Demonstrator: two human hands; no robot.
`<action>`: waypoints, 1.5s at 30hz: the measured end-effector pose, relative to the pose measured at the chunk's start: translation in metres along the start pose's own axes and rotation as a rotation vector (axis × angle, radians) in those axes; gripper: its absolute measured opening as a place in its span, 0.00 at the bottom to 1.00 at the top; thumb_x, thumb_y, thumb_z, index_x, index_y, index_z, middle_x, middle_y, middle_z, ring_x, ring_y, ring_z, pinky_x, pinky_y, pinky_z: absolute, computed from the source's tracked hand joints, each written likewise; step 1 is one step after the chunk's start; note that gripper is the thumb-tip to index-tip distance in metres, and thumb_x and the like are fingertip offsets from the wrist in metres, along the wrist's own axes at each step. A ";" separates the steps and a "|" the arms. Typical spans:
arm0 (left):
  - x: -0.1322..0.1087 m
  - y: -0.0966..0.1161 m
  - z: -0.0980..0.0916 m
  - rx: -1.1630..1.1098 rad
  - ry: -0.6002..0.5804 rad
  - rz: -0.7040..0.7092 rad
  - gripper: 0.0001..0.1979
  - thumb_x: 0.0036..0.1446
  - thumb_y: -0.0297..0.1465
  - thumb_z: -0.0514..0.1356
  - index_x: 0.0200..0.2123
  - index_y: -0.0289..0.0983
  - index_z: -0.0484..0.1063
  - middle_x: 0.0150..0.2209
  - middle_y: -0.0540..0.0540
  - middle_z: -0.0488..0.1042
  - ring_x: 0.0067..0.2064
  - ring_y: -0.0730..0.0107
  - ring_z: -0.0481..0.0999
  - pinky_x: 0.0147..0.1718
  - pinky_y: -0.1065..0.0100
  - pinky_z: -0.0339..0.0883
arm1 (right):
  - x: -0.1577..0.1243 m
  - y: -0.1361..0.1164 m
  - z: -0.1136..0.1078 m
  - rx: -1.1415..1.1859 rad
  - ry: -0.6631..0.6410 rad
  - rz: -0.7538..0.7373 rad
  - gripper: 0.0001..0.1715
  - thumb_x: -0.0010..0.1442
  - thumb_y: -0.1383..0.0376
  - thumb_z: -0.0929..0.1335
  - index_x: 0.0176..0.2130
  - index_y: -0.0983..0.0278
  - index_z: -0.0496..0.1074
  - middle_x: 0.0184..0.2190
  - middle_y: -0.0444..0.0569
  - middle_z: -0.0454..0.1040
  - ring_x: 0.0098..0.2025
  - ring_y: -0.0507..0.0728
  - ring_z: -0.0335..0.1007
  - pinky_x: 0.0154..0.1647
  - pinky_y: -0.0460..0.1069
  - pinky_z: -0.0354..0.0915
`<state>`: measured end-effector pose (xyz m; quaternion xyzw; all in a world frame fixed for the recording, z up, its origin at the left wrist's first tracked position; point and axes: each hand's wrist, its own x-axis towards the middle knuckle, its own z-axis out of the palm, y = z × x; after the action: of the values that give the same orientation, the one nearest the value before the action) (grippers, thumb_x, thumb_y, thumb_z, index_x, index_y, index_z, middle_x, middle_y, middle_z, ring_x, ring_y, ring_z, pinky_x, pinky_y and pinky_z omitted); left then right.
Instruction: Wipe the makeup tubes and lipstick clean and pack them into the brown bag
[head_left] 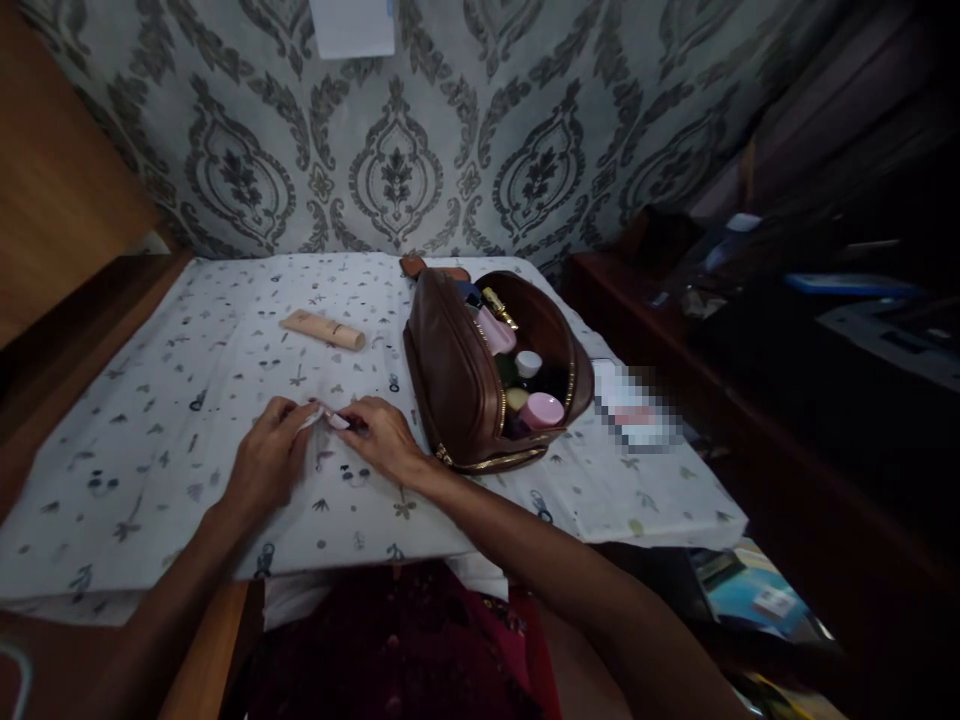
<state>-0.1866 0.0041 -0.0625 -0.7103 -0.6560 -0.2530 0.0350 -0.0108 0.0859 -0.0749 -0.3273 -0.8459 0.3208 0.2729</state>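
My left hand (pixel 270 448) is closed in a pinch on a small white piece (pixel 313 414), thin like tissue. Close beside it, the fingers of my right hand (pixel 384 436) are closed around a small pale object (pixel 338 421), mostly covered by them; its kind cannot be made out. Both hands are just over the patterned cloth. Beyond them lies a beige cosmetic tube (pixel 324 329) on its side. To the right of my right hand sits a brown toiletry bag (pixel 450 370), unzipped, with a pink-lidded jar (pixel 542 410), a white-capped container (pixel 529 364) and a gold-coloured item (pixel 499 309) inside.
A white cloth with small printed motifs (pixel 187 420) covers the table. Right of the bag lies a blurred-out flat object (pixel 637 410). A wooden panel (pixel 67 170) borders the left, patterned wallpaper (pixel 397 170) the back. Dark furniture (pixel 825 430) with assorted items stands at right.
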 end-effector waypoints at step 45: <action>0.010 -0.010 0.001 -0.100 0.017 -0.098 0.15 0.67 0.30 0.51 0.52 0.37 0.72 0.42 0.45 0.69 0.43 0.67 0.73 0.45 0.66 0.68 | -0.002 0.001 0.003 0.011 0.047 -0.023 0.09 0.58 0.70 0.71 0.41 0.64 0.77 0.36 0.47 0.72 0.38 0.54 0.70 0.41 0.48 0.66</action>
<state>-0.1954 0.0147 -0.0617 -0.6761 -0.6762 -0.2927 -0.0075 -0.0110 0.0836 -0.0777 -0.3234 -0.8412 0.3147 0.2981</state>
